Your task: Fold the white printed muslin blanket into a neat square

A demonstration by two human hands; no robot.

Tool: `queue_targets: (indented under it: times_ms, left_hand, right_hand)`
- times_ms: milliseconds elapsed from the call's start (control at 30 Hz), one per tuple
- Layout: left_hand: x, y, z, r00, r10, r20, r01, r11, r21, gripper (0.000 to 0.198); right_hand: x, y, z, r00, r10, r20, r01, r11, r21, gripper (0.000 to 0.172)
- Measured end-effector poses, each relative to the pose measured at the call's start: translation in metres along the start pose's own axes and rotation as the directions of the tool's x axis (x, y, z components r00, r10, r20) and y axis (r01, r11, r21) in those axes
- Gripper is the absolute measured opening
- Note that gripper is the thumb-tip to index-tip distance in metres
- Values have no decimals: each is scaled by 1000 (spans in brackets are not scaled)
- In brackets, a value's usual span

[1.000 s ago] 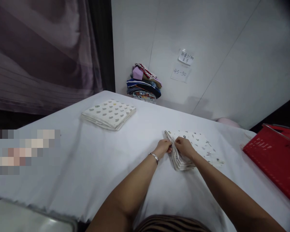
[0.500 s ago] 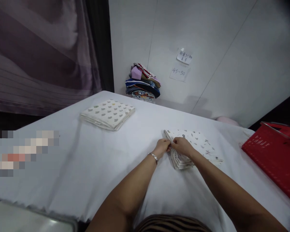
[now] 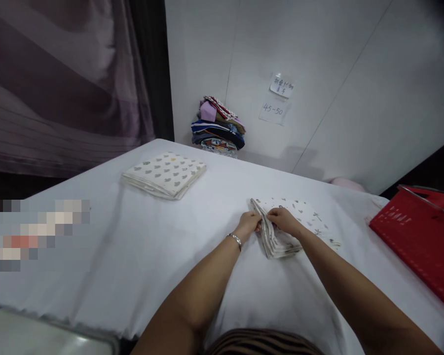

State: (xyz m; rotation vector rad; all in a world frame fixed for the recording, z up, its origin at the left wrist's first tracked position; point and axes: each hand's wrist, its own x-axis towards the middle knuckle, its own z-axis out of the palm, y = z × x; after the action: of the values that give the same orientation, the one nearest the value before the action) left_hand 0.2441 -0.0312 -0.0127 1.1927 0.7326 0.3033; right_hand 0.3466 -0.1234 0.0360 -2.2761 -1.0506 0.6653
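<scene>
A stack of white patterned folded cloths [image 3: 299, 222] lies on the white table [image 3: 140, 246], right of centre. My left hand [image 3: 248, 224], with a silver bracelet on its wrist, pinches the stack's left edge with closed fingers. My right hand [image 3: 285, 220] rests on top of the same edge, its fingers curled and gripping the upper layers. The two hands almost touch each other. A second folded cloth with grey prints [image 3: 165, 173] lies apart at the far left of the table.
A pile of colourful folded clothes [image 3: 219, 127] sits against the white wall at the table's far edge, below two paper notes [image 3: 277, 98]. A red plastic basket [image 3: 418, 236] stands at the right. A dark curtain [image 3: 59, 84] hangs left.
My right hand has slid slightly right and up along the stack's edge, lifting the upper layers a little. My left hand has barely moved.
</scene>
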Motion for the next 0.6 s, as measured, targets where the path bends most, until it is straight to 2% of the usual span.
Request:
queue_targets:
  times_ms: [100, 267, 367, 500, 600]
  left_hand:
    - [-2, 1, 0, 1000, 9, -2, -9, 1000, 10, 14]
    - [-5, 3, 1, 1000, 26, -16, -26, 999, 21, 15]
    - [-6, 3, 2, 999, 28, -36, -27, 1000, 16, 15]
    - [-5, 3, 2, 999, 21, -33, -22, 1000, -7, 14]
    - [-5, 2, 1, 1000, 15, -22, -15, 1000, -9, 16]
  right_hand:
    - [1, 1, 0, 999, -33, -10, 33, 999, -10, 15]
    - [-1, -5, 6, 989, -132, -63, 113, 963, -247, 14]
    - [-2, -8, 10, 979, -177, -104, 135, 936, -326, 13]
    - [-3, -8, 12, 975, -190, -118, 141, 932, -332, 14]
    - [-5, -1, 10, 980, -189, -63, 170, 958, -231, 16]
